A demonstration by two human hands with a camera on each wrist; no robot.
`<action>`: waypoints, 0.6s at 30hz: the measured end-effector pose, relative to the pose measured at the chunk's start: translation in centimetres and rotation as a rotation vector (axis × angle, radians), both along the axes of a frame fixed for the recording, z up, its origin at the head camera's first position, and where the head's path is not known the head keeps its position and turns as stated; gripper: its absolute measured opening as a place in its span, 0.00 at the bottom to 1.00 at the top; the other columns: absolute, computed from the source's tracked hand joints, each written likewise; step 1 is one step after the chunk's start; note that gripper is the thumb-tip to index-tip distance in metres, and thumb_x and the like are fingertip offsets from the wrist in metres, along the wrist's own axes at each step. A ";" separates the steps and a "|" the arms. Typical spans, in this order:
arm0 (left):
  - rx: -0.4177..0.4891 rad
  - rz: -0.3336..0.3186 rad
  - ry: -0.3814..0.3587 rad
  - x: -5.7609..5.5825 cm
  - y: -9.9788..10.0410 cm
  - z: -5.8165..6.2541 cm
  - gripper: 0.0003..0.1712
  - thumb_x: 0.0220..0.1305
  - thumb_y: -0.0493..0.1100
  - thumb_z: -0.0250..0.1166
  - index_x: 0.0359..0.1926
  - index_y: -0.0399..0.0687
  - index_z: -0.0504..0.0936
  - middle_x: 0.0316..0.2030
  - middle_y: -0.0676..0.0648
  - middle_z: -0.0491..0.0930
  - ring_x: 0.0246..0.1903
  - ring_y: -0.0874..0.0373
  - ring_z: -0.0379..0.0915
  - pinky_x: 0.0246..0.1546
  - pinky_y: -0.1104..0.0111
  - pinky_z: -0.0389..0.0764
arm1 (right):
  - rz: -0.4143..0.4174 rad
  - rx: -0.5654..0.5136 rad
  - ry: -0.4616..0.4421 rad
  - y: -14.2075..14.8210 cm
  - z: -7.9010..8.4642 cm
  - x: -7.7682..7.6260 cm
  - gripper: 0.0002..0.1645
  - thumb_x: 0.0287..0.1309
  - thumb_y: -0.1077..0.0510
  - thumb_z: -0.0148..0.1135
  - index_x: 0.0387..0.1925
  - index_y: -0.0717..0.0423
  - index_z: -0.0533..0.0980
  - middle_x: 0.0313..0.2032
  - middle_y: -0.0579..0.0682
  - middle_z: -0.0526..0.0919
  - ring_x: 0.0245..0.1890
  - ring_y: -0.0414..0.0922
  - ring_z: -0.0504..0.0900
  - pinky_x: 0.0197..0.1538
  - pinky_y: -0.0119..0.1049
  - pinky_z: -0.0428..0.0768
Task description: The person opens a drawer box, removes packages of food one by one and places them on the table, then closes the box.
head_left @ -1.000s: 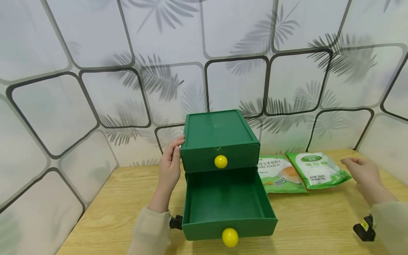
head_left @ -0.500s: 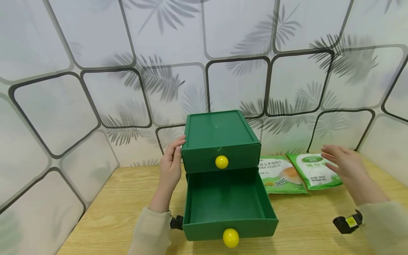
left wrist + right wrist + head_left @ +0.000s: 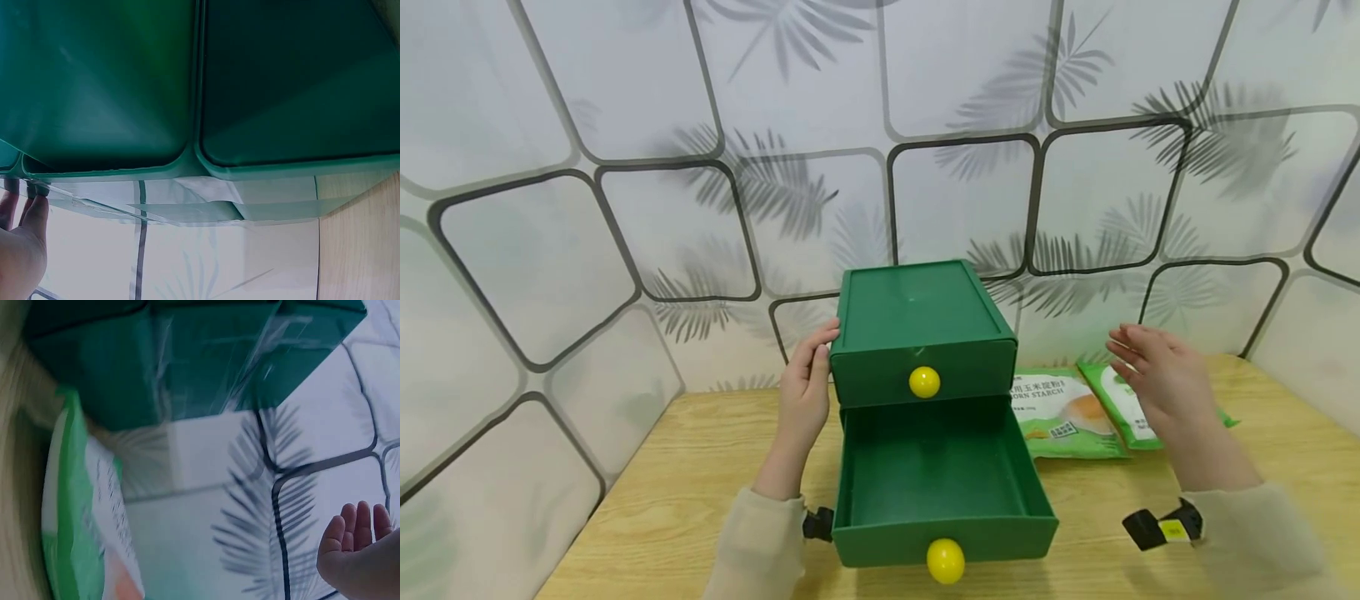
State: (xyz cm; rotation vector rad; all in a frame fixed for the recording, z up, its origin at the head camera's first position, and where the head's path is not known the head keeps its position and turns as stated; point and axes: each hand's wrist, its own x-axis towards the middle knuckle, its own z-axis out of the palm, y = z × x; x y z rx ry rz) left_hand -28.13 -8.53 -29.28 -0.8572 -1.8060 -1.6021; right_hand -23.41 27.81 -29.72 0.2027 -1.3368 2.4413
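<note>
A green drawer cabinet with yellow ball knobs stands on the wooden table. Its lower drawer is pulled out, and nothing lies in it; the upper drawer is pushed in. My left hand rests against the cabinet's left side, fingertips near the top edge; the left wrist view shows the same fingers touching the side. Holding nothing, my right hand hovers in the air right of the cabinet with relaxed fingers. Behind it, a green-and-white packet is partly hidden. A corn starch packet lies beside the cabinet.
A patterned backdrop with leaves and dark outlines encloses the table at the back and sides. The right wrist view catches the corn starch packet close to the cabinet's side.
My right hand has moved left from the right end of the green-and-white packet to in front of it, and its fingers have straightened. The left hand, cabinet and packets stay in place.
</note>
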 end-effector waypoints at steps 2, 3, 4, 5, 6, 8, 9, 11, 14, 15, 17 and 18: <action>-0.001 0.007 -0.003 0.0 -0.1 0.0 0.15 0.67 0.28 0.40 0.48 0.24 0.69 0.55 0.32 0.65 0.56 0.46 0.60 0.50 0.72 0.69 | -0.012 -0.065 0.012 -1.0 0.4 -0.3 0.04 0.54 0.63 0.59 0.32 0.61 0.77 0.31 0.50 0.80 0.35 0.42 0.78 0.37 0.30 0.76; -0.002 0.007 -0.008 0.0 -0.2 0.0 0.15 0.67 0.28 0.40 0.48 0.24 0.69 0.55 0.32 0.65 0.56 0.46 0.60 0.50 0.70 0.69 | -0.024 -0.095 0.018 -1.5 0.6 -0.4 0.05 0.53 0.63 0.59 0.32 0.61 0.78 0.30 0.50 0.80 0.34 0.43 0.78 0.36 0.30 0.76; -0.004 0.008 -0.014 0.0 -0.2 0.0 0.15 0.67 0.28 0.40 0.49 0.24 0.68 0.55 0.33 0.65 0.56 0.46 0.60 0.50 0.69 0.69 | -0.034 -0.120 0.024 -2.0 0.7 -0.6 0.05 0.53 0.63 0.60 0.32 0.61 0.78 0.30 0.51 0.80 0.34 0.43 0.78 0.36 0.30 0.76; -0.006 0.008 -0.019 0.0 -0.3 0.0 0.15 0.67 0.29 0.40 0.49 0.24 0.68 0.55 0.33 0.65 0.56 0.47 0.60 0.51 0.68 0.68 | -0.047 -0.140 0.026 -2.4 0.9 -0.7 0.05 0.52 0.63 0.61 0.31 0.62 0.78 0.30 0.51 0.80 0.34 0.43 0.78 0.36 0.31 0.76; -0.008 0.007 -0.025 0.0 -0.3 0.0 0.15 0.67 0.29 0.40 0.49 0.24 0.68 0.56 0.33 0.64 0.57 0.47 0.60 0.51 0.66 0.68 | -0.058 -0.156 0.030 -2.7 1.0 -0.8 0.06 0.51 0.63 0.62 0.31 0.62 0.77 0.30 0.51 0.79 0.34 0.44 0.78 0.36 0.31 0.76; -0.012 0.002 -0.030 -0.1 -0.3 -0.1 0.15 0.67 0.29 0.40 0.49 0.25 0.68 0.56 0.34 0.64 0.57 0.48 0.59 0.51 0.64 0.68 | -0.064 -0.183 0.033 -3.4 1.1 -1.0 0.07 0.51 0.63 0.62 0.32 0.63 0.76 0.30 0.51 0.78 0.33 0.44 0.77 0.36 0.31 0.76; -0.014 0.000 -0.030 -0.1 -0.2 -0.2 0.15 0.67 0.29 0.40 0.49 0.26 0.68 0.56 0.34 0.64 0.57 0.48 0.59 0.52 0.64 0.68 | -0.068 -0.188 0.032 -3.6 1.1 -1.1 0.07 0.50 0.63 0.63 0.32 0.63 0.76 0.30 0.51 0.77 0.33 0.44 0.77 0.36 0.31 0.75; -0.011 -0.003 -0.020 -0.5 -0.2 -0.5 0.15 0.67 0.29 0.40 0.49 0.26 0.69 0.56 0.34 0.65 0.57 0.48 0.59 0.52 0.63 0.68 | -0.065 -0.190 0.024 -4.0 1.1 -1.2 0.08 0.50 0.62 0.63 0.32 0.63 0.76 0.31 0.51 0.77 0.34 0.44 0.76 0.37 0.31 0.75; -0.011 -0.001 -0.001 -1.3 -0.3 -1.2 0.15 0.67 0.30 0.40 0.49 0.29 0.70 0.56 0.37 0.66 0.57 0.50 0.60 0.51 0.63 0.68 | -0.049 -0.185 0.020 -4.2 0.9 -1.4 0.07 0.51 0.62 0.62 0.32 0.62 0.75 0.31 0.51 0.77 0.34 0.43 0.76 0.38 0.31 0.75; -0.011 -0.001 0.005 -1.5 -0.4 -1.4 0.15 0.68 0.31 0.41 0.49 0.31 0.70 0.56 0.38 0.66 0.57 0.51 0.60 0.51 0.63 0.68 | -0.044 -0.188 0.026 -4.2 0.8 -1.4 0.07 0.51 0.62 0.62 0.32 0.62 0.76 0.31 0.51 0.77 0.34 0.43 0.76 0.38 0.31 0.75; -0.012 0.000 0.018 -2.1 -0.6 -1.9 0.15 0.68 0.32 0.41 0.50 0.33 0.71 0.56 0.40 0.67 0.57 0.53 0.60 0.51 0.64 0.68 | -0.028 -0.201 0.038 -4.2 0.8 -1.5 0.06 0.52 0.63 0.61 0.32 0.63 0.76 0.30 0.51 0.77 0.34 0.44 0.76 0.37 0.31 0.75; -0.013 0.002 0.022 -2.2 -0.6 -1.9 0.15 0.68 0.33 0.41 0.50 0.33 0.71 0.56 0.41 0.67 0.57 0.53 0.60 0.51 0.64 0.68 | -0.023 -0.203 0.046 -4.1 0.8 -1.5 0.06 0.52 0.63 0.61 0.31 0.63 0.76 0.30 0.51 0.78 0.34 0.44 0.77 0.37 0.32 0.75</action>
